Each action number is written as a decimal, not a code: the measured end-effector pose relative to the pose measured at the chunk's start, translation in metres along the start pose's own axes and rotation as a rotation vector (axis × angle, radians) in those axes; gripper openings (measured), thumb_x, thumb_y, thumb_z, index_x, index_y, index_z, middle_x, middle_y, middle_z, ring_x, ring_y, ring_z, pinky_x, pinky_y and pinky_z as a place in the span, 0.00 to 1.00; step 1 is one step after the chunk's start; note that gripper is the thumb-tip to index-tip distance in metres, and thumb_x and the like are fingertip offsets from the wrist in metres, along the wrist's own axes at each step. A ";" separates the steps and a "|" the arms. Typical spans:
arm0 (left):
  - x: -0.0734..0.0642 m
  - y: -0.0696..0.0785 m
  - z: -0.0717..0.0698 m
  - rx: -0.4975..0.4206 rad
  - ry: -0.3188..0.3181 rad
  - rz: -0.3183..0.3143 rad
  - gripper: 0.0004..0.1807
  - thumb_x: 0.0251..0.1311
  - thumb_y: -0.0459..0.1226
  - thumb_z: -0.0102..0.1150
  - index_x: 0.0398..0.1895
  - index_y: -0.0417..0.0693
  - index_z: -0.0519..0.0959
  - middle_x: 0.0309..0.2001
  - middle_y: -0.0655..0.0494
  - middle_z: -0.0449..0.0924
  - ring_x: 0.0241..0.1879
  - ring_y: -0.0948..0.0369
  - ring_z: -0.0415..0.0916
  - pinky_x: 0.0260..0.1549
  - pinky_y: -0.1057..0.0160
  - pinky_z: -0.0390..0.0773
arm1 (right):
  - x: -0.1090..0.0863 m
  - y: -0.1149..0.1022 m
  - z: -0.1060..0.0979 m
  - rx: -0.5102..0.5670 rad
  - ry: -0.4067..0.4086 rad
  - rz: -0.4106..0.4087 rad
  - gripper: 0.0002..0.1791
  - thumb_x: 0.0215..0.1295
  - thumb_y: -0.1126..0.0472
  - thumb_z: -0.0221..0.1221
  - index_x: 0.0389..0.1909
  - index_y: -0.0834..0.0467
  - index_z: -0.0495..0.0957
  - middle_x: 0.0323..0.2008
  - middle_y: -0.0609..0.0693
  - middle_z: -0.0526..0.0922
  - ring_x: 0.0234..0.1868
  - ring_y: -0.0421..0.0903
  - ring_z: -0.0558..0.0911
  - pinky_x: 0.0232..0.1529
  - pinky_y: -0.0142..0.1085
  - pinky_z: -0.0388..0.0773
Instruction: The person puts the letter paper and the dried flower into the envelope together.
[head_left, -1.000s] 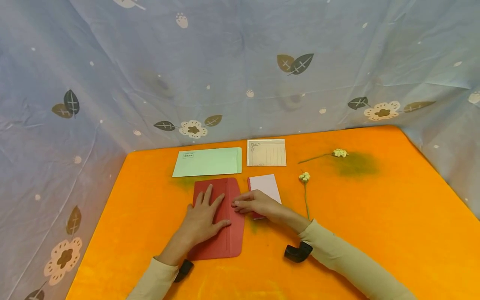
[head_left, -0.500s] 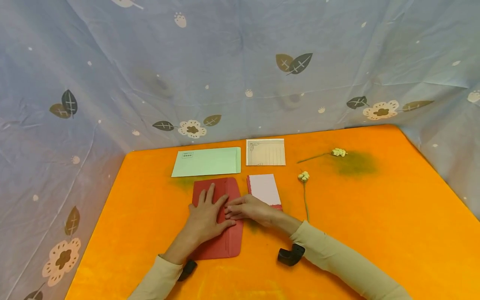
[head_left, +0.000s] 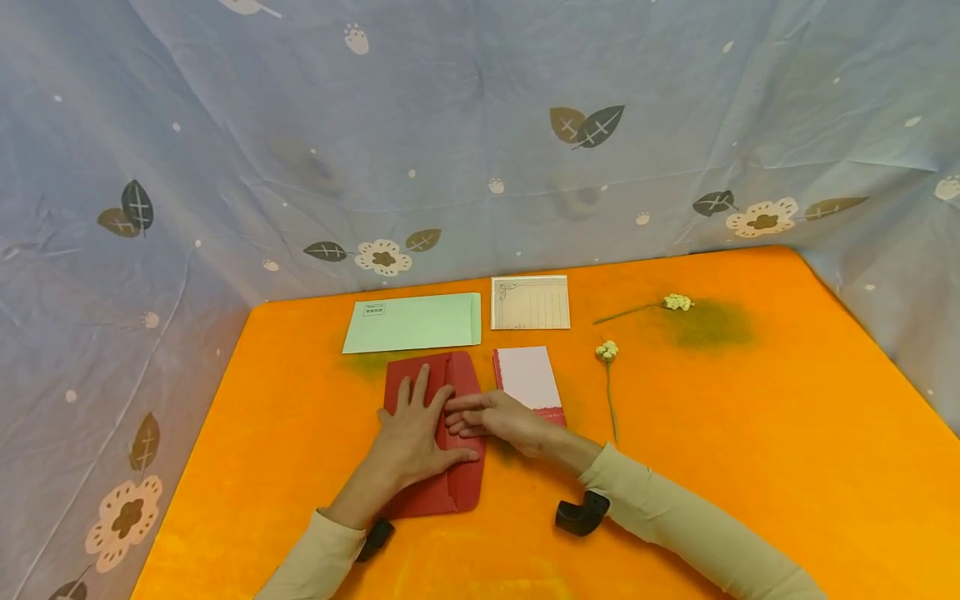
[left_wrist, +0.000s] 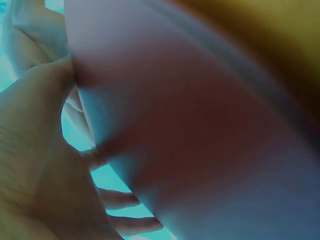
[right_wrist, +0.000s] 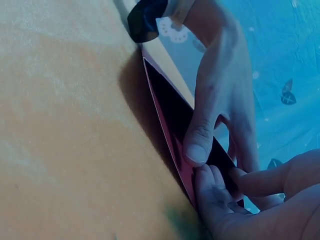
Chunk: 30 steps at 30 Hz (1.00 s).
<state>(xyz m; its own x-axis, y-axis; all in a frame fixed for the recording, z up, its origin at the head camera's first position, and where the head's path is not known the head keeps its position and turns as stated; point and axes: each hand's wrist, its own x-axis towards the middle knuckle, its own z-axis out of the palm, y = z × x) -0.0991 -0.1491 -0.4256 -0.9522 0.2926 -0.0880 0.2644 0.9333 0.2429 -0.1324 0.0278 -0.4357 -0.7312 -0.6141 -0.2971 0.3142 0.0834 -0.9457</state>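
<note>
The red envelope (head_left: 431,493) lies on the worktop (head_left: 750,417) before you, flap spread to the right, mouth gaping. Your left hand (head_left: 405,446) rests across it, fingers splayed, thumb on the flap; your right hand (head_left: 501,419) meets the mouth with its fingertips, whether pinching cannot be told.

Left hand (head_left: 411,439) splayed, right hand (head_left: 498,417) close beside, its grip unclear.

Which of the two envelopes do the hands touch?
The red envelope, nearer the person: the left hand and right hand both touch it. The pale green envelope lies farther back, untouched.
</note>
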 end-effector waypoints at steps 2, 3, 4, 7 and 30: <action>0.000 0.000 0.000 0.006 -0.006 -0.003 0.58 0.39 0.72 0.66 0.72 0.50 0.63 0.77 0.38 0.42 0.71 0.33 0.47 0.48 0.21 0.62 | 0.000 0.000 0.000 0.000 -0.004 -0.004 0.20 0.74 0.71 0.44 0.63 0.73 0.69 0.50 0.64 0.81 0.50 0.53 0.82 0.55 0.41 0.77; 0.000 0.000 0.000 0.009 -0.006 -0.005 0.59 0.39 0.72 0.65 0.71 0.49 0.63 0.77 0.38 0.42 0.71 0.33 0.47 0.48 0.21 0.62 | 0.000 0.000 0.001 -0.003 -0.006 -0.008 0.20 0.74 0.71 0.43 0.63 0.73 0.69 0.51 0.64 0.81 0.50 0.53 0.82 0.55 0.41 0.77; 0.000 0.000 0.000 0.012 -0.007 -0.008 0.60 0.37 0.73 0.65 0.71 0.49 0.63 0.77 0.38 0.42 0.71 0.33 0.47 0.48 0.21 0.62 | 0.000 0.000 0.001 -0.005 -0.008 -0.010 0.20 0.74 0.71 0.43 0.63 0.72 0.69 0.51 0.64 0.81 0.50 0.53 0.82 0.55 0.41 0.77; 0.001 -0.002 0.000 0.017 0.005 -0.008 0.60 0.36 0.73 0.67 0.70 0.49 0.64 0.77 0.38 0.43 0.71 0.34 0.49 0.48 0.22 0.64 | 0.001 -0.001 0.001 -0.010 -0.008 -0.015 0.20 0.74 0.71 0.43 0.63 0.72 0.69 0.50 0.64 0.81 0.49 0.53 0.83 0.55 0.41 0.78; 0.002 -0.003 0.000 0.013 0.042 -0.006 0.54 0.33 0.68 0.74 0.61 0.50 0.67 0.74 0.36 0.49 0.69 0.36 0.53 0.45 0.25 0.69 | -0.009 -0.008 0.002 -0.076 -0.034 -0.053 0.21 0.73 0.65 0.51 0.60 0.75 0.70 0.51 0.66 0.81 0.53 0.57 0.82 0.56 0.43 0.77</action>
<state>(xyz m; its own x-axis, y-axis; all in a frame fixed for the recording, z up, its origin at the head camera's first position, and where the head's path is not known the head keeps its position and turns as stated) -0.1014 -0.1512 -0.4267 -0.9592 0.2783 -0.0490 0.2603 0.9377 0.2301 -0.1269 0.0312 -0.4250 -0.7241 -0.6454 -0.2434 0.2281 0.1090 -0.9675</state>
